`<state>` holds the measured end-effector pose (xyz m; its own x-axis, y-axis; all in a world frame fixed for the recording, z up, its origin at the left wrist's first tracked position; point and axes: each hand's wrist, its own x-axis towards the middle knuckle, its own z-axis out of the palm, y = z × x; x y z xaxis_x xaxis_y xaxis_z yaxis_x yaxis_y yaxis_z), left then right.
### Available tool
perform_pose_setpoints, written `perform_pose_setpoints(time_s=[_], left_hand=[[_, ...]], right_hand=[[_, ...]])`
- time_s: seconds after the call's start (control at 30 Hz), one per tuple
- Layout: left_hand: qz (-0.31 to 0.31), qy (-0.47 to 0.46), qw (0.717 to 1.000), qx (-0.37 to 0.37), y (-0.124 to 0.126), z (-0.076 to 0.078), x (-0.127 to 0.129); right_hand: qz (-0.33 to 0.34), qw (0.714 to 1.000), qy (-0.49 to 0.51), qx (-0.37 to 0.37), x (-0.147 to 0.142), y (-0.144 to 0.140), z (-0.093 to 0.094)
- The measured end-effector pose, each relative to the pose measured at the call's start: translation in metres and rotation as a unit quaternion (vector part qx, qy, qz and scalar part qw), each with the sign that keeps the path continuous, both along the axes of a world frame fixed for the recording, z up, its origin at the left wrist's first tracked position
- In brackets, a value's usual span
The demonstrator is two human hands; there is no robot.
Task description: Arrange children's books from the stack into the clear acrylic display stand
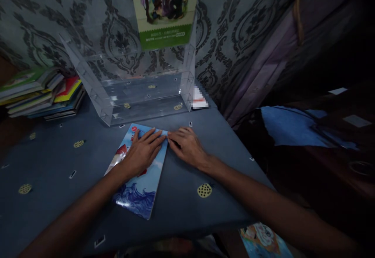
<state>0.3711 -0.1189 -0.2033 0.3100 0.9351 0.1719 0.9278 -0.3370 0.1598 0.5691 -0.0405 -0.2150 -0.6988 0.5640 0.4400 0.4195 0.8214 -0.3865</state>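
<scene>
A thin blue paperback book with a wave pattern near its lower end lies flat and slanted on the table. Across its upper part rests my left hand, palm down with the fingers stretched out over the cover. My right hand is at the book's top right corner, its thumb and fingers closed on that corner. Just beyond the book stands a clear plastic rack with several tiers. On its upper part is a green-and-cream book with painted figures.
Several stacked books sit at the table's left back. A white item, partly blurred, lies beside the rack's right foot. The patterned grey-blue tablecloth reaches the wall. Right of the table edge are a curtain and a blue cloth-like sheet.
</scene>
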Motion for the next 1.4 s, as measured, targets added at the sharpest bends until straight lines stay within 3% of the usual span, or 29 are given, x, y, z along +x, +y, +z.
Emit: perform_pose_setpoints(time_s=[0.2,0.47,0.8,1.1,1.4], left_hand=[[0.001,0.002,1.000,0.005,0.000,0.000,0.000],[0.001,0.007,1.000,-0.012,-0.001,0.006,0.002],[0.084,0.110,0.990,-0.030,-0.014,0.029,0.040],[0.052,0.160,0.985,0.032,-0.028,0.027,0.041],[0.058,0.194,0.979,0.024,-0.028,0.034,0.050]], right_hand=[[-0.001,1.000,0.015,-0.019,0.000,0.004,0.000],[-0.042,0.982,0.083,-0.164,0.001,0.014,0.002],[-0.032,0.976,0.095,-0.194,0.001,0.017,0.005],[0.000,0.959,0.127,-0.253,0.002,0.014,0.010],[0.007,0.950,0.174,-0.260,0.001,0.016,0.007]])
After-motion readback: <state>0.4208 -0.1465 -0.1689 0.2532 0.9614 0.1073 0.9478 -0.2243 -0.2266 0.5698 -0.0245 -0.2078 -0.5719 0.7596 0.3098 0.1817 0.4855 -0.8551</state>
